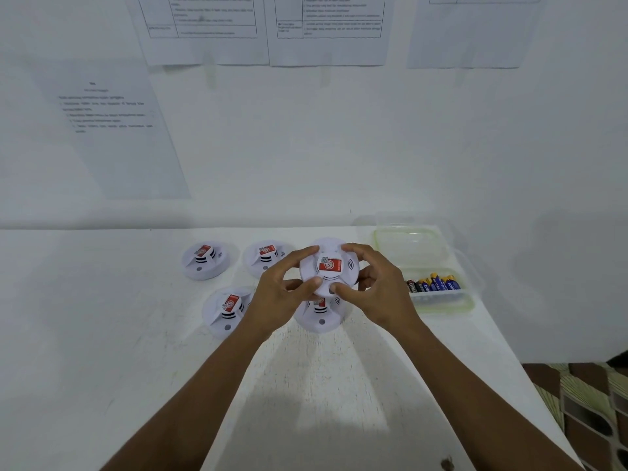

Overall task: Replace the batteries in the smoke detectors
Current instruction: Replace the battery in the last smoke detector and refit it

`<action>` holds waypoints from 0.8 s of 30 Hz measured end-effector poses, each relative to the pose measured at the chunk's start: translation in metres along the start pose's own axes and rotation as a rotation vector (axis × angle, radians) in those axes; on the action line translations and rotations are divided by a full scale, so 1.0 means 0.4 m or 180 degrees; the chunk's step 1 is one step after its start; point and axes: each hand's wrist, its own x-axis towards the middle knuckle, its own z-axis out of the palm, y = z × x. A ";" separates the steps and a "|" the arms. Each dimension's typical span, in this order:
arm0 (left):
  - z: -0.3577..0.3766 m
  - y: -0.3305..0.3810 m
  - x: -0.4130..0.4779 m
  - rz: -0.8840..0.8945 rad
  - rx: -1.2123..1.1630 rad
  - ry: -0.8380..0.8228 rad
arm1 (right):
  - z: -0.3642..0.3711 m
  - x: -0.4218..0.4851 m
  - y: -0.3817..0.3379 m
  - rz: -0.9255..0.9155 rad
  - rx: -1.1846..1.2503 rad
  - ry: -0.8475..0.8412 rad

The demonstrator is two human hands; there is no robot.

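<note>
Both bare forearms reach forward and converge. The left hand (pixel 282 297) and right hand (pixel 380 287) curl round one smoke detector (pixel 328 266) between them, fingers (pixel 303 254) hooked over its far edge, thumbs pressing its near edge, palms facing each other

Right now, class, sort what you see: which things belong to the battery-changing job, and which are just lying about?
Job: held smoke detector; four detectors on the table; batteries; clear box holding them.
Lying about: printed wall sheets; patterned floor covering.
</note>
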 end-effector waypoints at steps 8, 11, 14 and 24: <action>-0.006 -0.004 0.007 0.0032 0.0080 0.0005 | 0.008 0.005 0.010 0.0035 0.0020 0.0030; -0.006 -0.014 0.008 0.0001 0.0142 0.0006 | 0.008 0.005 0.021 0.0062 0.0050 0.0058; -0.005 -0.017 0.006 -0.0054 0.0172 -0.0010 | 0.009 0.003 0.032 0.0204 0.0252 0.0014; -0.015 -0.044 0.010 0.0017 0.0047 -0.0017 | 0.002 0.002 0.048 0.0369 0.0674 -0.0098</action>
